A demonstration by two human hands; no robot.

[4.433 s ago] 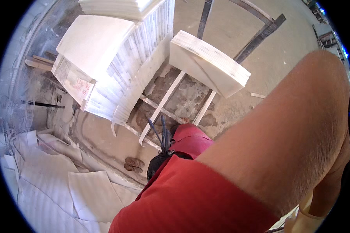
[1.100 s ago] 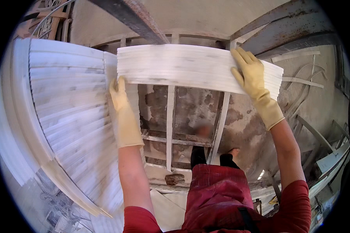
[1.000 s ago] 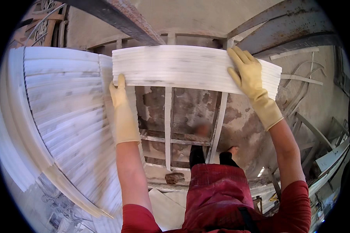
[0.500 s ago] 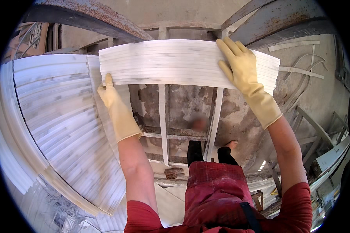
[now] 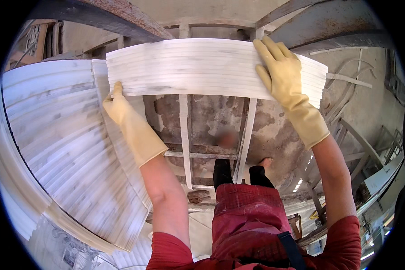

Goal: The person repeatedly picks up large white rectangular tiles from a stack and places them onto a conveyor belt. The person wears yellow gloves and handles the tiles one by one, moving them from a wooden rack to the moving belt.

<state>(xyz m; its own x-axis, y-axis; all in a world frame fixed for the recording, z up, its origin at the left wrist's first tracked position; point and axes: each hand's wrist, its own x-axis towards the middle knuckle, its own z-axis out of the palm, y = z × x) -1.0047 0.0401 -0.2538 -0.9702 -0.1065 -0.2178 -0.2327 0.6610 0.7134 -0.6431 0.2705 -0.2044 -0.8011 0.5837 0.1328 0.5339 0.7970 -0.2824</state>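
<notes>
A row of long white strips with faint grey streaks (image 5: pixel 189 67), pressed side by side, lies across a metal frame in front of me. I wear pale yellow rubber gloves. My left hand (image 5: pixel 118 105) grips the near left corner of the strips, thumb on top and the other fingers hidden beneath. Flat over the right part rests my right hand (image 5: pixel 281 67), its fingers stretched to the far edge and the thumb apart. To the left is a wide stack of similar strips (image 5: pixel 63 130), its inner edge close to my left hand.
Frame bars (image 5: pixel 184 135) run toward me under the strips, over a stained floor (image 5: pixel 274 121). Rusty steel beams (image 5: pixel 126 15) cross at the far side. Thin loose strips (image 5: pixel 351 80) lie on the right, with metal framing (image 5: pixel 364 139) nearer me. A brownish lump (image 5: pixel 198 196) sits by my feet.
The view has shifted slightly, so the large stack and left end of the strips appear farther left. Both hands keep nearly the same places on the strips.
</notes>
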